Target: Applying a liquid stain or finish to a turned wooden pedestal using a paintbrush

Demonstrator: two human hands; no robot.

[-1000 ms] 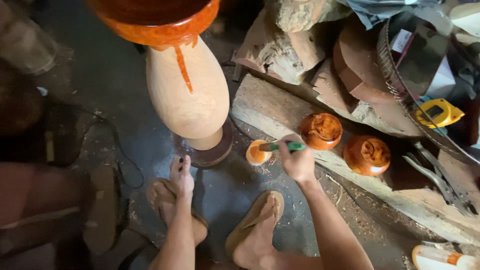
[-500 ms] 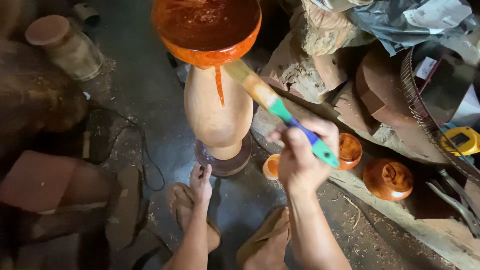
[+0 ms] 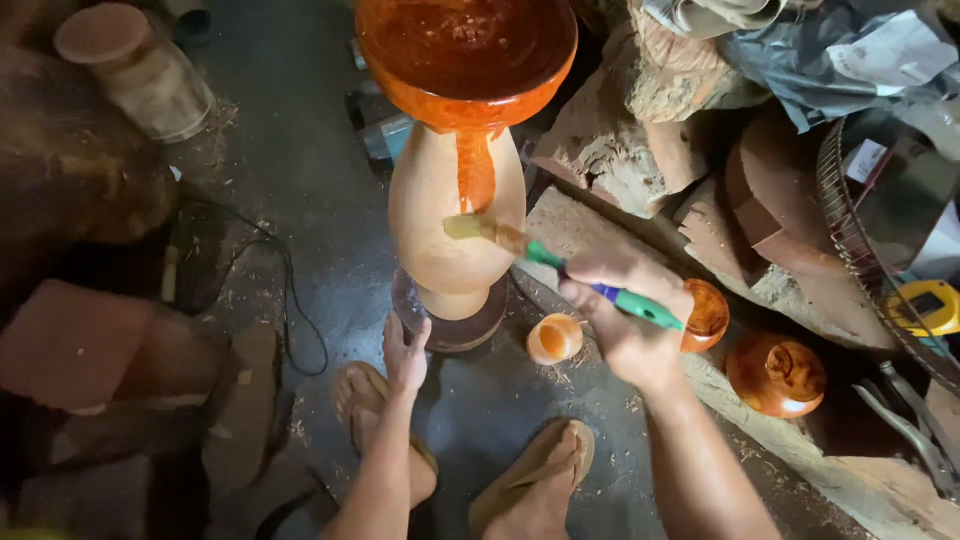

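Observation:
A tall turned wooden vase (image 3: 452, 215) stands on the floor, its wide rim and bowl coated glossy orange, with an orange streak running down its pale body. My right hand (image 3: 628, 320) grips a green-handled paintbrush (image 3: 545, 260), and the bristles touch the vase's bare body. My left hand (image 3: 405, 355) rests against the dark round base under the vase. A small cup of orange stain (image 3: 554, 338) sits on the floor just right of the base. My sandalled feet (image 3: 455, 450) are below.
Two round orange-stained wooden pots (image 3: 775, 372) lie on a plank at the right. Rough wood blocks (image 3: 620, 150) and plastic sheeting pile behind. A yellow tape measure (image 3: 925, 305) sits far right. A jar (image 3: 135, 70) and a black cable (image 3: 290, 300) lie left.
My right hand lifted the brush from the stain cup to the vase's body. The view tilted up, showing more of the orange rim. My left hand stays at the base.

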